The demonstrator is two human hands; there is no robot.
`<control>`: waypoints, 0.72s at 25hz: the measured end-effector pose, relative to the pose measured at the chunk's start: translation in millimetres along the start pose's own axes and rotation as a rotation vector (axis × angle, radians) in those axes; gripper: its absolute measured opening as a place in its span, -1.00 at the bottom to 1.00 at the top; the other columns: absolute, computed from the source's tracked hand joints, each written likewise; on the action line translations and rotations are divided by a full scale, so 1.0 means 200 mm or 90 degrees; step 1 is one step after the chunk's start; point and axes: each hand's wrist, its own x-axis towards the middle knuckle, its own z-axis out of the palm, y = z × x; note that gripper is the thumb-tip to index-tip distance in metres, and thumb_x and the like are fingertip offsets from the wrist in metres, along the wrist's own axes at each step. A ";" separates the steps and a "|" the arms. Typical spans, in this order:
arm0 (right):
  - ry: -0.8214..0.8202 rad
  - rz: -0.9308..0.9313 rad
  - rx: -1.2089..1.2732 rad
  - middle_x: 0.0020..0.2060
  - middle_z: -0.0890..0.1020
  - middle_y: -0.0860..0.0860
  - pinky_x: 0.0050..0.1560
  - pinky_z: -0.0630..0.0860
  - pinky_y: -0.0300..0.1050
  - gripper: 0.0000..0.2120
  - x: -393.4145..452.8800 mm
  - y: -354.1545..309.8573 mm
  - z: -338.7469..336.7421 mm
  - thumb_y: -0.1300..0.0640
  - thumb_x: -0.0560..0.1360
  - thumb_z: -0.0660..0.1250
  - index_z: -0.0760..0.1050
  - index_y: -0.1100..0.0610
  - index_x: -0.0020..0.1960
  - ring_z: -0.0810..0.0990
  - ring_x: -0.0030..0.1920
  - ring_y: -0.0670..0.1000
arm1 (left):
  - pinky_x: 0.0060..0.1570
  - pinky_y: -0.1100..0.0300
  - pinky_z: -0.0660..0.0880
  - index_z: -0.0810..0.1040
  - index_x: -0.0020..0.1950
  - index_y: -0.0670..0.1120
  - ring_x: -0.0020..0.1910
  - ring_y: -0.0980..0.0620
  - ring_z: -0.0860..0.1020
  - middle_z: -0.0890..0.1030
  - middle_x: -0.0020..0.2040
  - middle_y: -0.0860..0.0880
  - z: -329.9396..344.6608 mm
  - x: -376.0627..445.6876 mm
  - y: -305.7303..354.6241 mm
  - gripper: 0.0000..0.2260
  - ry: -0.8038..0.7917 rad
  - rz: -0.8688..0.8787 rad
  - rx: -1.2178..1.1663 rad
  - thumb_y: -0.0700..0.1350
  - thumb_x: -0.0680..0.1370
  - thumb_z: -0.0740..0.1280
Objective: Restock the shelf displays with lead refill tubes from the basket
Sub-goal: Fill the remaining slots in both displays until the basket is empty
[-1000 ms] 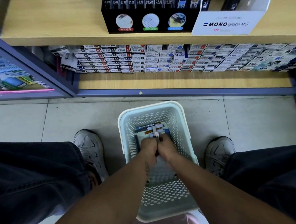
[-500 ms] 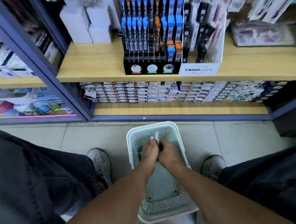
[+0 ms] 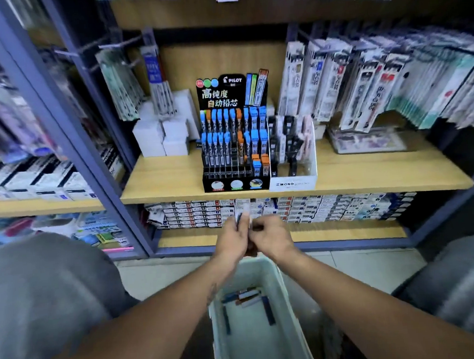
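Observation:
Both hands are raised together above the pale basket (image 3: 279, 316), in front of the lower shelf. My left hand (image 3: 233, 241) grips a small bunch of lead refill tubes (image 3: 242, 215) whose ends stick up past the fingers. My right hand (image 3: 271, 240) pinches at the same bunch from the right; motion blur hides the fingertips. Several more tubes (image 3: 247, 296) lie on the basket floor. The black Pilot display (image 3: 235, 148) with blue- and orange-capped tubes stands on the wooden shelf (image 3: 169, 184) above the hands.
A white Mono display box (image 3: 293, 182) sits right of the Pilot stand, white boxes (image 3: 162, 137) to its left. Stacked small cartons (image 3: 302, 207) fill the lower shelf. Hanging packets (image 3: 378, 85) crowd the right. My knees flank the basket; a blue upright (image 3: 67, 135) stands left.
Both hands rose out of the basket, carrying tubes up to the lower shelf's height. The view tilted upward, bringing the whole Pilot display and the hanging packets into sight.

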 end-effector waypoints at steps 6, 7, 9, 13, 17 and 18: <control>0.055 -0.110 0.124 -0.35 0.67 0.13 -0.21 0.66 0.05 -0.85 0.10 -0.35 -0.35 0.26 0.52 0.36 0.62 0.24 -0.20 0.64 -0.30 0.09 | -0.29 -0.10 0.66 0.51 0.09 -0.20 -0.28 -0.09 0.68 0.66 -0.12 -0.23 -0.08 0.06 0.56 -0.78 -0.061 0.131 -0.119 -0.03 0.66 0.29; 0.051 -0.122 0.141 -0.36 0.65 0.17 -0.24 0.65 0.01 -0.85 0.12 -0.40 -0.41 0.27 0.53 0.37 0.62 0.28 -0.20 0.62 -0.32 0.06 | -0.25 -0.13 0.66 0.50 0.10 -0.20 -0.30 -0.09 0.67 0.66 -0.13 -0.21 -0.09 0.08 0.64 -0.78 -0.077 0.133 -0.138 -0.04 0.66 0.30; 0.042 -0.131 0.172 -0.39 0.63 0.19 -0.33 0.57 -0.09 -0.83 0.17 -0.48 -0.53 0.26 0.51 0.43 0.59 0.29 -0.24 0.57 -0.36 0.02 | -0.25 -0.10 0.66 0.46 0.09 -0.22 -0.38 -0.07 0.62 0.62 -0.23 -0.18 -0.09 0.12 0.78 -0.80 -0.103 0.131 -0.180 -0.06 0.66 0.30; 0.059 -0.133 0.227 -0.46 0.58 0.06 -0.47 0.42 -0.24 -0.77 0.30 -0.59 -0.67 0.26 0.45 0.53 0.54 0.19 -0.31 0.49 -0.45 -0.05 | -0.34 0.06 0.64 0.47 0.11 -0.23 -0.28 -0.09 0.66 0.63 -0.04 -0.24 -0.06 0.23 0.96 -0.79 -0.122 0.118 -0.254 -0.07 0.68 0.25; 0.037 -0.129 0.326 -0.40 0.60 0.05 -0.32 0.50 -0.15 -0.77 0.47 -0.60 -0.78 0.24 0.42 0.56 0.53 0.13 -0.31 0.53 -0.38 -0.02 | -0.34 0.05 0.66 0.52 0.14 -0.21 -0.21 -0.18 0.72 0.69 -0.02 -0.23 0.00 0.37 1.04 -0.78 -0.091 0.085 -0.249 -0.06 0.70 0.22; 0.020 -0.128 0.338 -0.41 0.62 0.05 -0.31 0.51 -0.14 -0.78 0.50 -0.59 -0.81 0.25 0.43 0.54 0.53 0.14 -0.29 0.55 -0.38 -0.01 | -0.35 0.05 0.66 0.51 0.17 -0.20 -0.24 -0.20 0.71 0.70 -0.05 -0.24 0.01 0.40 1.04 -0.79 -0.084 0.083 -0.239 -0.07 0.69 0.22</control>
